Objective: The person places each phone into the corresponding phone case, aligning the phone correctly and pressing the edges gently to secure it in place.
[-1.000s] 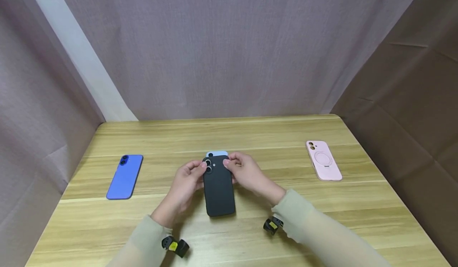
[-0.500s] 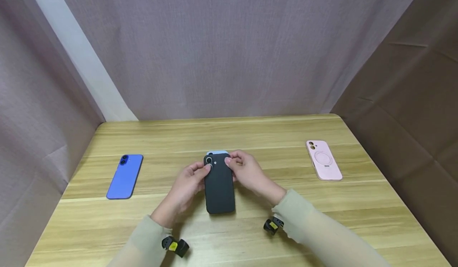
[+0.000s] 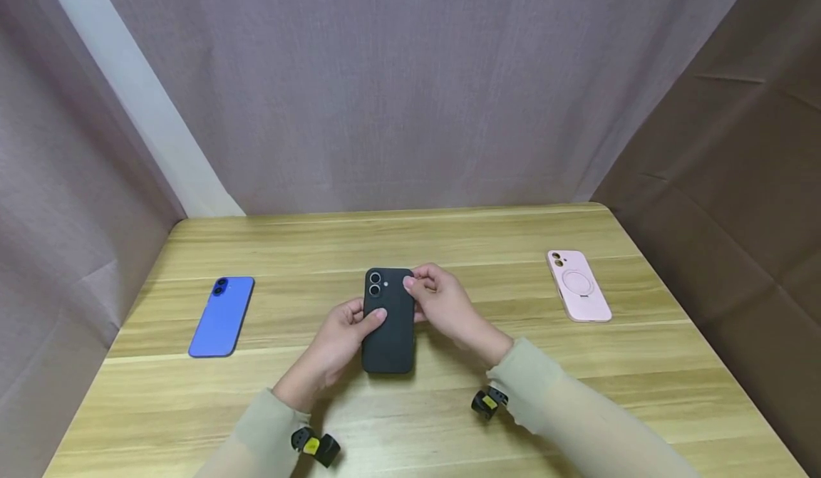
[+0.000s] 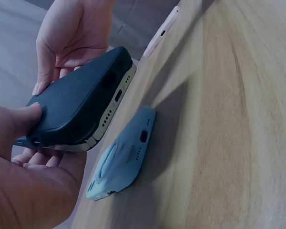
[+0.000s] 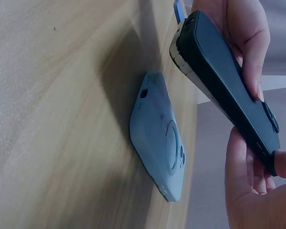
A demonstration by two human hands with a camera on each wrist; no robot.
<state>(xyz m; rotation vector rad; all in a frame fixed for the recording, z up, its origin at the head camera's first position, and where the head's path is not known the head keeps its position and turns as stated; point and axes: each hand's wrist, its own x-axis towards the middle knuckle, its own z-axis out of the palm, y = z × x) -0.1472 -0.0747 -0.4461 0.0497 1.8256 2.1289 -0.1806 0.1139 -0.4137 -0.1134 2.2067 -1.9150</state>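
Note:
Above the middle of the table, a black phone case (image 3: 389, 335) is held back side up, with rings around its camera openings. In the left wrist view, the pale edge of a phone (image 4: 106, 116) shows along its underside, port and speaker holes visible. My left hand (image 3: 341, 335) grips its left side, thumb on the back. My right hand (image 3: 447, 305) pinches the upper right corner. Beneath it on the table lies a light blue phone case (image 4: 126, 149) with a ring on its back; the black case hides it from the head view.
A blue phone (image 3: 223, 321) lies on the wooden table (image 3: 449, 421) at the left. On the right lies a pink phone case (image 3: 586, 303) with a ring on its back. Curtains (image 3: 410, 93) stand behind and along the sides.
The black case has moved slightly up in the head view and now covers the light blue top edge. My left thumb has slid down from the camera rings; my right hand keeps its corner.

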